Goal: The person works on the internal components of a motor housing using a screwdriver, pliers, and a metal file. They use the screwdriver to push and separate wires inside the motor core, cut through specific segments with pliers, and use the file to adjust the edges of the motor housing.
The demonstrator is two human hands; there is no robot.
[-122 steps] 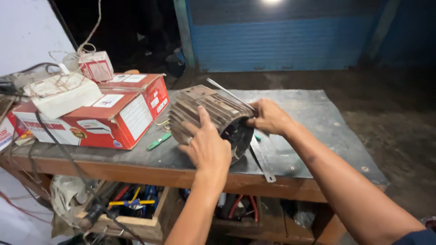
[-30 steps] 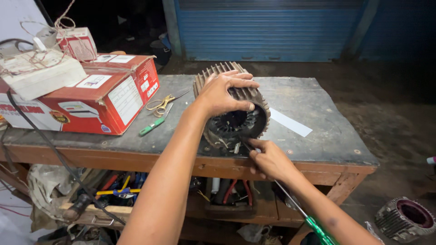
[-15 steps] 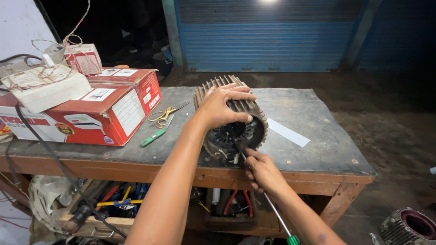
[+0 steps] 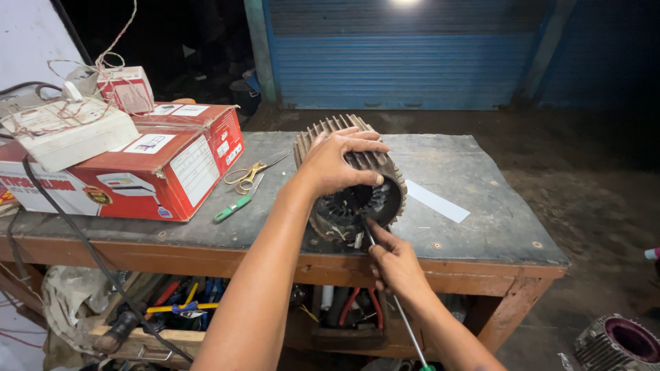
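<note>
Finned motor stator (image 4: 347,175) lies on its side near the front edge of the workbench (image 4: 481,206), open end toward the person. Housing is dull brown-grey metal with ribs running along its length; dark slotted core visible in the bore, a few pale wire ends hanging at the lower rim.

Left hand (image 4: 337,161) spread wide over the top of the housing, fingers splayed across the ribs, thumb at the rim of the opening. Right hand (image 4: 395,264) below the bench edge, closed around the thin steel shaft of a screwdriver (image 4: 405,323); tip reaches up into the lower part of the bore, green handle end just shows at the bottom of the view.

Against the view half a second earlier: stator and left hand unchanged in place; right hand and screwdriver sit about the same, tip at the lower rim.

Surroundings: white paper strip (image 4: 436,200) just right of the stator; scissors (image 4: 249,173) and a green-handled tool (image 4: 232,208) to its left; red cardboard box (image 4: 148,168) beyond; second finned housing (image 4: 619,343) on the floor.
</note>
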